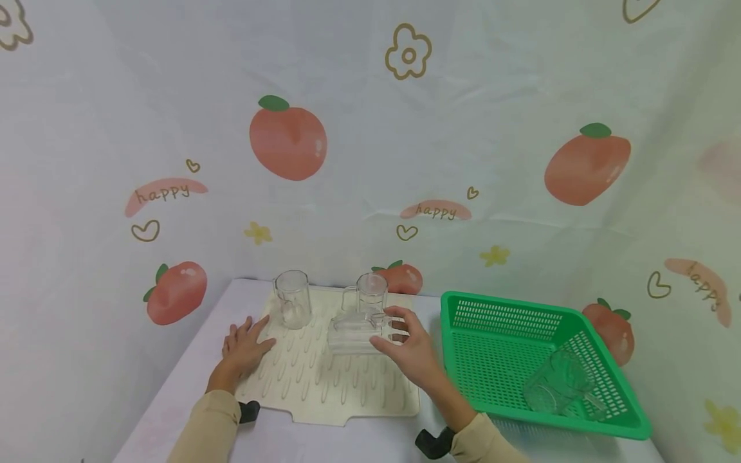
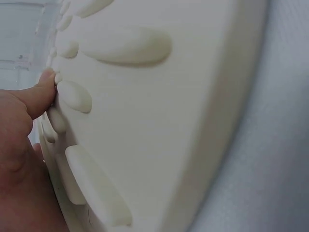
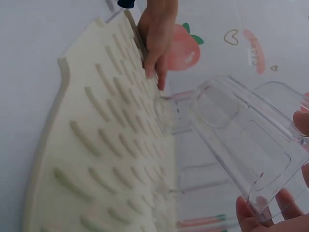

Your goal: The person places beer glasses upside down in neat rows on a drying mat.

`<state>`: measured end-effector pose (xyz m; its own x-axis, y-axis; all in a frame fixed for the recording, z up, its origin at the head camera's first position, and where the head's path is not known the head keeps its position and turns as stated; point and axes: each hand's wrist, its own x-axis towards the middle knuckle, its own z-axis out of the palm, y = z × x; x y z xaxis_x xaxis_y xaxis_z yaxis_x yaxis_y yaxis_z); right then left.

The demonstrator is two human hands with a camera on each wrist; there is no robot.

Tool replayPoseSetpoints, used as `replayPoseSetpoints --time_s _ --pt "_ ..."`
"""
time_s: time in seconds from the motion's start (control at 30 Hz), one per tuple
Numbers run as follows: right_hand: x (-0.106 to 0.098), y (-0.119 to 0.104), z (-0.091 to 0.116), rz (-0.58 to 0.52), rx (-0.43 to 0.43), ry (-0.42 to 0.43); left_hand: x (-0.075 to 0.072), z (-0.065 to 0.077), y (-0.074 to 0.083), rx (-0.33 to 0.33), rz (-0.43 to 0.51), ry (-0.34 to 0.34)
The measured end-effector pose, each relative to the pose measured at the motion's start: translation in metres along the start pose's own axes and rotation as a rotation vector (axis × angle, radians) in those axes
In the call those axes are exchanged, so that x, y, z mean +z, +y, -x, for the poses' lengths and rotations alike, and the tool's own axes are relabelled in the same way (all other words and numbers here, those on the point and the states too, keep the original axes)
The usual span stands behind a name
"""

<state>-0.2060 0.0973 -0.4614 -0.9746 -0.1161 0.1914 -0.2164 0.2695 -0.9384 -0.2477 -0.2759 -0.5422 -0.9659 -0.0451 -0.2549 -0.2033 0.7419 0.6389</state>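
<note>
My right hand (image 1: 418, 352) grips a clear mug (image 1: 349, 337) tipped on its side over the cream drying mat (image 1: 324, 386). In the right wrist view, the fingertips (image 3: 247, 215) hold this clear mug (image 3: 236, 130) near one end, its base angled toward the mat. My left hand (image 1: 243, 352) rests at the mat's left edge with spread fingers; its thumb (image 2: 41, 94) touches the ridged surface in the left wrist view. Two more clear mugs stand on the mat: one (image 1: 294, 302) at the back left, another (image 1: 372, 290) behind the held mug and partly covered by it.
To the right of the mat sits a green perforated basket (image 1: 500, 307), with one clear mug (image 1: 556, 382) lying tilted inside. A white printed cloth (image 1: 359, 161) hangs behind the white table (image 1: 168, 405).
</note>
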Motion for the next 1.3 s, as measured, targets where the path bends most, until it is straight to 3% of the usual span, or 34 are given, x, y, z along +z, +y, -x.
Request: replayPoseSetpoints --time_s 0.27,0.47,0.87,1.07,1.3 --pt "0.027 0.019 0.000 -0.127 0.037 -0.045 -0.003 0.007 0.010 0.000 -0.015 -0.007" --pt "0.045 0.035 -0.001 -0.226 0.039 -0.083 -0.004 0.007 0.008 0.010 -0.052 -0.001" --pt "0.071 0.048 -0.005 -0.252 0.098 -0.095 -0.001 0.005 0.000 0.053 -0.147 0.056" --pt "0.078 0.051 -0.004 -0.238 0.112 -0.104 -0.017 0.006 -0.002 0.075 -0.131 0.069" --pt "0.081 0.053 -0.003 -0.215 0.144 -0.111 -0.038 0.019 0.012 0.140 -0.080 0.059"
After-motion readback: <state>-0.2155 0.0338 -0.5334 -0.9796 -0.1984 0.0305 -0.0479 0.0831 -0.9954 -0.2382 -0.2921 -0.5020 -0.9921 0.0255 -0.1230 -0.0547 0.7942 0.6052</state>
